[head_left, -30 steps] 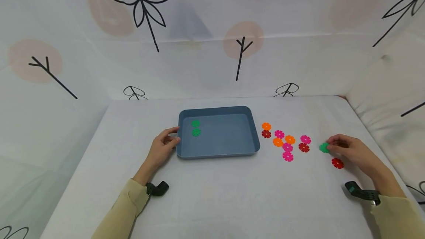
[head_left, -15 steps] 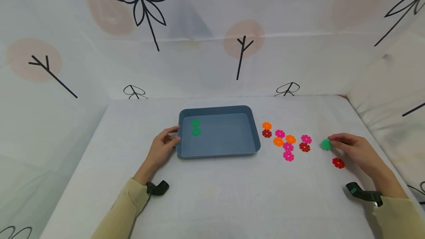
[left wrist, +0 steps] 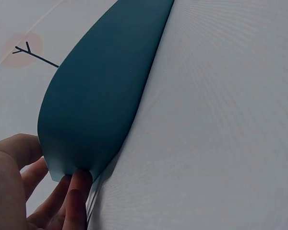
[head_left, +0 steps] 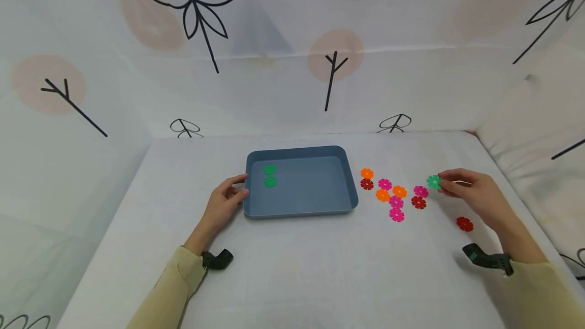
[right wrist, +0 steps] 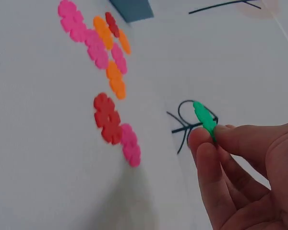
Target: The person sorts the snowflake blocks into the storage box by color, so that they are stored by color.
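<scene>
Between thumb and fingertips, my right hand [head_left: 477,197] pinches a green notched plastic disc [head_left: 433,182], raised above the table. In the right wrist view the green disc [right wrist: 204,117] stands on edge in the fingertips. My left hand [head_left: 221,204] rests at the left end of a blue-grey tray [head_left: 301,214], its fingertips touching the outer wall. The left wrist view has those fingers [left wrist: 79,184] against the tray's end wall [left wrist: 93,105]. Inside the tray, near its left side, lie two green discs [head_left: 270,170], one behind the other.
Right of the tray lie several orange [head_left: 383,195], pink [head_left: 396,215] and dark red discs [head_left: 418,202], some touching. A red disc [head_left: 465,224] sits apart, below my right hand. White cloth covers the table [head_left: 301,268]; printed fabric [head_left: 274,90] hangs behind it.
My right hand has lifted the green disc off the table and carried it up and leftward, past the lone red disc. My left hand and the tray stay in place.
</scene>
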A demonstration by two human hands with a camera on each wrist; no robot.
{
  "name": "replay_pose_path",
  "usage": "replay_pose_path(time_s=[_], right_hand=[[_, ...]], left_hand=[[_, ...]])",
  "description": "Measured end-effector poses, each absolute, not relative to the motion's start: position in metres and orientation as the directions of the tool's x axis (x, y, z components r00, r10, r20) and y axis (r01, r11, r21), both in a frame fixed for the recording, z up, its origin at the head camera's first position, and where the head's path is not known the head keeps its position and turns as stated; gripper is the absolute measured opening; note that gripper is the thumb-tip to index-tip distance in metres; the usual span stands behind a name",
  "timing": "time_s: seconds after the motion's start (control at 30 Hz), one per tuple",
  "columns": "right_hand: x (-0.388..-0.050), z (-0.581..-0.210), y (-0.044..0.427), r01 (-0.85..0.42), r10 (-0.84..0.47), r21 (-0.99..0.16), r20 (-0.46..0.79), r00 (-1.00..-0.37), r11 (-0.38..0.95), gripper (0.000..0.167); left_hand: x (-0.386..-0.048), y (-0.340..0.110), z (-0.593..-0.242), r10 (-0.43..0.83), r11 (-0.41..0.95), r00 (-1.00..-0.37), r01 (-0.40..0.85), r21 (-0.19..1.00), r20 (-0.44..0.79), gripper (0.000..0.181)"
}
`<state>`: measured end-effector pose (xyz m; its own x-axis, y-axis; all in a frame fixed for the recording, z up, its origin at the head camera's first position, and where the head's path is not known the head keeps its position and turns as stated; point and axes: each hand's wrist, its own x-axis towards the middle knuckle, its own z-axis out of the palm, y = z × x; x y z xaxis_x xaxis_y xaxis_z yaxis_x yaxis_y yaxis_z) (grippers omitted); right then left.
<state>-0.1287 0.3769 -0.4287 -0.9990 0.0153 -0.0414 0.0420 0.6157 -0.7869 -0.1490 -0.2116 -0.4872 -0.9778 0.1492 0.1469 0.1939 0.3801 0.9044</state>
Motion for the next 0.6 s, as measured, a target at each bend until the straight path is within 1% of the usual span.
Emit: replay_pose_path(time_s=[0.33,0.5,0.6], right_hand=[[-0.144,-0.403,0.324,-0.040,-0.098,-0.766,-0.030,-0.995,0.641,0.039],[-0.155,-0.397,0.293,-0.094,-0.184,-0.788,-0.025,-0.983,0.608,0.036],[-0.163,-0.397,0.275,-0.116,-0.229,-0.792,-0.031,-0.973,0.600,0.033]], left_hand=[[-0.148,-0.211,-0.487,0.139,0.380,-0.981,0.180,0.907,0.136,0.043],[-0.148,-0.210,-0.484,0.139,0.376,-0.982,0.171,0.911,0.127,0.045],[-0.144,-0.207,-0.475,0.146,0.365,-0.981,0.173,0.915,0.127,0.045]])
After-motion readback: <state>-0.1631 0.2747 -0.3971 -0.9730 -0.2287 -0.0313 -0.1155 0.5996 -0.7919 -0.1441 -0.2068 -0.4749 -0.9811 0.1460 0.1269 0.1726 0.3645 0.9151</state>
